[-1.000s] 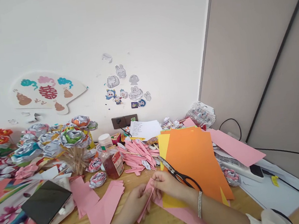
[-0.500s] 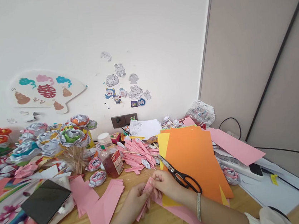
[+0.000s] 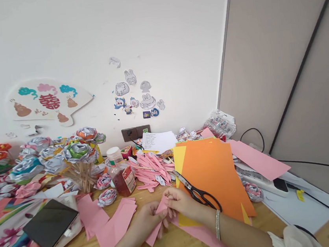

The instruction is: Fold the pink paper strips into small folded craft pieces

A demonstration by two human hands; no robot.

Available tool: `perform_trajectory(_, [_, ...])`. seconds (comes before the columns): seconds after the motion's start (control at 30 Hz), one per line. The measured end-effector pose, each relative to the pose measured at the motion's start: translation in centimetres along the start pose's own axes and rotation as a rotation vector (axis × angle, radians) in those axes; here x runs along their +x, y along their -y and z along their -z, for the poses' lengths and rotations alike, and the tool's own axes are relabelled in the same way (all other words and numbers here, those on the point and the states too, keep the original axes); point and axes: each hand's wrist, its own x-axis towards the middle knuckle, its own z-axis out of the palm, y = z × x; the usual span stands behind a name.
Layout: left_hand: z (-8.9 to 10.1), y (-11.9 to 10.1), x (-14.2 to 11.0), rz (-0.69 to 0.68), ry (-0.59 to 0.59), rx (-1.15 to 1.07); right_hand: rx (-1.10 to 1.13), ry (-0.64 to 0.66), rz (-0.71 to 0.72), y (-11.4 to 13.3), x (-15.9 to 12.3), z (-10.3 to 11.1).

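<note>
A narrow folded strip of pink paper is pinched between my two hands above the wooden table. My left hand has its thumb pressed along the strip, with the fingers behind it. Closed on the strip's upper end is my right hand, its fingertips meeting the left ones. Black-handled scissors lie just beyond my right hand, on orange paper sheets. To the left of my hands rest cut pink paper pieces. Part of a pink sheet shows beneath my right forearm.
A bottle of red liquid stands behind my hands, beside a pile of folded pink strips. Paper flowers on sticks crowd the back left. A dark tablet-like device lies at left. A power strip and cables are at right.
The pink strip has turned slightly in my fingers and shows more of its flat face. Both hands keep their hold in nearly the same place.
</note>
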Motion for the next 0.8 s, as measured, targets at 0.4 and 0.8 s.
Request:
perform_trajectory(0.4, [0.7,-0.2,-0.3,0.081,0.059,0.006,-0.011,-0.116,0.011,0.9,0.1,0.9])
perform_trajectory(0.8, [1.2,-0.3,-0.4,0.091,-0.050,0.018,0.047,-0.199,0.036,0.9,0.6,1.9])
